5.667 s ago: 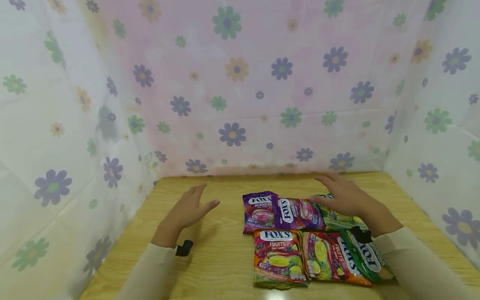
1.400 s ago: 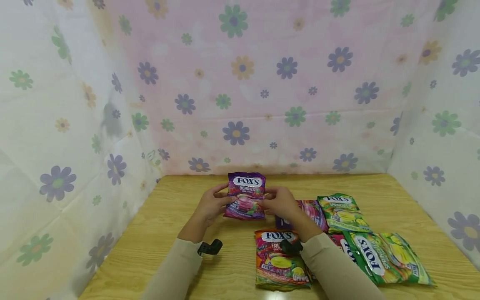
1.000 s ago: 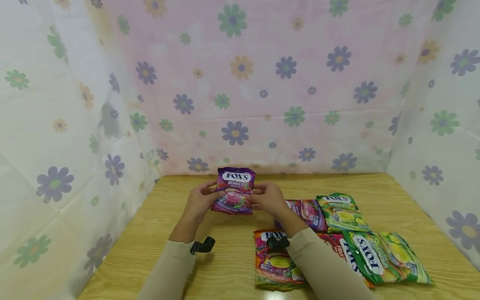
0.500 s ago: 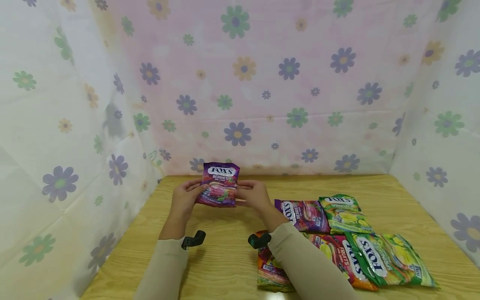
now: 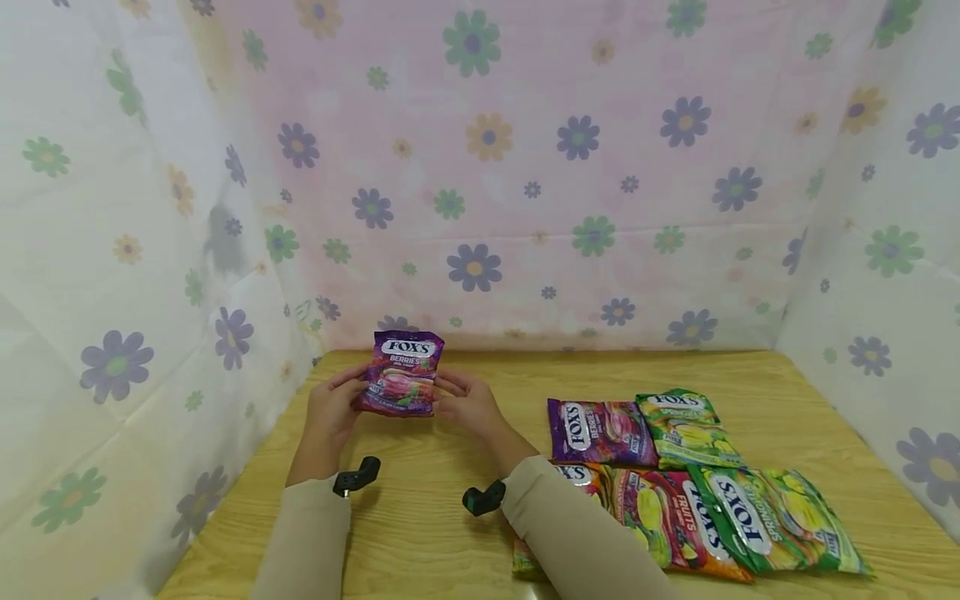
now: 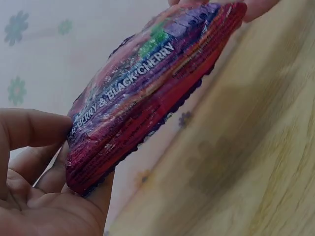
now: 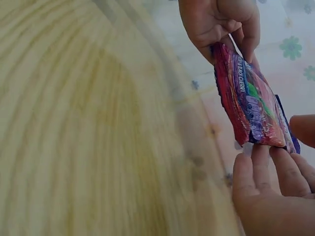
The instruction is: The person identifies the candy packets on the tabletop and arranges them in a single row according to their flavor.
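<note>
Held Berries pkt [image 5: 401,375] has moved left since 0.5 s ago, both hands w/ it, so it's now farther from the flat Berries pkt [image 5: 603,432], which hasn't shifted. It's up off the table [image 5: 420,525], well left of flat Berries pkt, FOX'S label upright & facing fwd. L hand [image 5: 330,417] is clamped on its left edge, thumb on front, fingers behind; that's the hand farthest from flat Berries pkt. R hand [image 5: 476,417] is nearer, b/w held Berries pkt & flat Berries pkt, fingertips at held pkt's right edge; can't tell if thumb's pressing or just off it.

Rest re flat Berries pkt (FOX'S turned sideways): back green pkt [image 5: 690,429] just beside it on right, label upright. Sideways Fruits pkt [image 5: 675,521] in front, slightly right. Front green pkt [image 5: 795,517] in front & further right, overlapping Fruits' end. Partly hidden Fruits pkt [image 5: 585,477] in front, slightly left, mostly under R sleeve [image 5: 588,542] from this angle. Black wrist cams [image 5: 356,477] at both cuffs, left of flat Berries pkt. Flower-print cloth [image 5: 517,167] behind, approx. full width.
</note>
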A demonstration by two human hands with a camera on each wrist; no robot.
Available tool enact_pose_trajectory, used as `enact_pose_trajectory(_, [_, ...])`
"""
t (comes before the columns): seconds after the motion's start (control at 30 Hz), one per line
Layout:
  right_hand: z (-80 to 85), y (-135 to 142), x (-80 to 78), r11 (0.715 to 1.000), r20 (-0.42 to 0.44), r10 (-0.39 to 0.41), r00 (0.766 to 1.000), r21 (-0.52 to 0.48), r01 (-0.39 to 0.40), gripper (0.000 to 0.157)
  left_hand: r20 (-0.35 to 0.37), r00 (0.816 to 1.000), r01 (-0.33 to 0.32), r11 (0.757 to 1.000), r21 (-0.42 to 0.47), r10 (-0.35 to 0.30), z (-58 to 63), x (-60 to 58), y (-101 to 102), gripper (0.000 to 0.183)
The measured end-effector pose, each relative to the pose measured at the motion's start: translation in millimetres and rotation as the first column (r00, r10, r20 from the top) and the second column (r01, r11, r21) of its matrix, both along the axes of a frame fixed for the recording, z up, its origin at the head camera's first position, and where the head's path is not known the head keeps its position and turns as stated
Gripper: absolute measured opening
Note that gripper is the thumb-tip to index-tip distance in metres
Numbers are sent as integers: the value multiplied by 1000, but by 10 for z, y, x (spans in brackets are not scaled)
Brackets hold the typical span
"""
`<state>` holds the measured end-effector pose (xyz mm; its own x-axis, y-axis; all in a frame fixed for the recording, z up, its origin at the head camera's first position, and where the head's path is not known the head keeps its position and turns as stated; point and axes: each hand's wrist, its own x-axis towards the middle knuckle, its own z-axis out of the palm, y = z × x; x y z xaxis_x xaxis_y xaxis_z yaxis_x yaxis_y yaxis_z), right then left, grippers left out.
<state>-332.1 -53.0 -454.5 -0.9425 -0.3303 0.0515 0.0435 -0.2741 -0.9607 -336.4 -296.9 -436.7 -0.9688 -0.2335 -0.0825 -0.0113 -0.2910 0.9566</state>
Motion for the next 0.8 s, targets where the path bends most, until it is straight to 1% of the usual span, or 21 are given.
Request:
enact_pose_trajectory(0.07, [-26,-54,14,999,20,29,999,-30,-29,63,4,1000,-3,1000,22,3,-22,3,-54,45])
enact_pose_trajectory(0.17, [-61,-115,50,995,67,82,994,-69,-77,66,31,999,5,999,34,-6,-50,36,-118,47])
enact_pose_trajectory(0.33, [-100,-154,120,973,111,200,973,-140,-184,72,91,996,0,999,38,-3,-116,84,-189,50])
enact_pose_trajectory(0.4, [-122,-162,133,964,111,233,966,-160,-214,74,105,995,-5,1000,27,3,-152,88,-209,50])
enact_pose_trajectory(0.47, [-148,-166,133,957,111,253,961,-175,-232,75,115,993,-10,1000,9,9,-191,91,-222,50])
enact_pose_trajectory(0.57, [-185,-163,133,950,102,277,956,-182,-255,74,127,992,-25,1000,5,24,-241,89,-230,50])
enact_pose_trajectory(0.8, [-234,-144,107,930,108,328,938,-211,-301,75,129,991,-15,999,-42,20,-307,69,-246,50])
